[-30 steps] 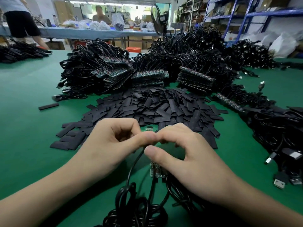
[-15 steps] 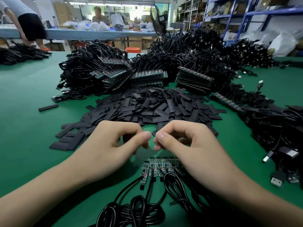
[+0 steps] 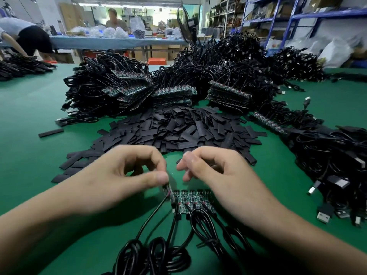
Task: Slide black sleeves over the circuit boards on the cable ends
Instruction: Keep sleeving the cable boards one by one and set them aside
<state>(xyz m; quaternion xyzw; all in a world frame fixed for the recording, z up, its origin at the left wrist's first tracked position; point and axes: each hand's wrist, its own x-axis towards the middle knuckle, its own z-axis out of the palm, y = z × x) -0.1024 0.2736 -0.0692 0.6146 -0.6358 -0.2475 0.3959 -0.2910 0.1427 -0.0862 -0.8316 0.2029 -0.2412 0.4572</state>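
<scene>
Beyond and well left of the left hand [image 3: 123, 175]: a stray black sleeve [image 3: 51, 132], flat on the green bench [image 3: 29, 155]. Farther back on that side, bundled cables with stacked boards [image 3: 129, 90].

With the left hand, pinches a single circuit board [image 3: 168, 188] between thumb and forefinger; blurred, tilted, just at the left end of the row below, with its black cable [image 3: 151, 217] running back toward the wrists.

Between the two hands and slightly nearer the body: a row of circuit boards [image 3: 193, 201], side by side on the bench, with leads coiling toward the forearms.

Just past the fingertips of both hands: a wide heap of black sleeves [image 3: 178, 132], loose on the bench.

Holds the right hand [image 3: 218, 175] over the row's right end, thumb and forefinger parted with nothing seen between, other fingers loosely curled.

Right of the right hand: a tangle of USB cables [image 3: 327, 175].
</scene>
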